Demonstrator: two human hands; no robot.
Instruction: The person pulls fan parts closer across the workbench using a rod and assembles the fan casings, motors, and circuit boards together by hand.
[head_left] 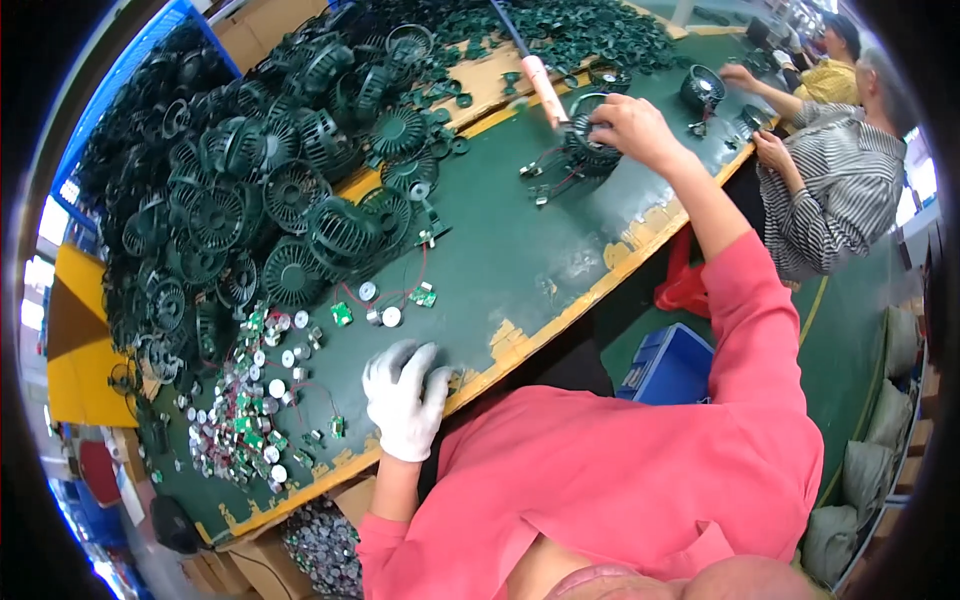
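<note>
At the lower centre of the frame, your left hand, in a white glove, rests by the table's yellow edge, its fingers apart and loosely bent; what lies under the palm is hidden. Just above it are a few small motors with red wires and green circuit boards, and to its left spreads a heap of motors and boards. Farther off, at the upper centre, your bare right hand reaches over a dark green fan housing on the green table, fingers bent onto it; you cannot tell whether they pinch it. Wired boards lie beside the housing, and a pink-handled tool slants close by. Fan cages pile up at upper left; at upper right, a co-worker in stripes reaches toward another housing.
</note>
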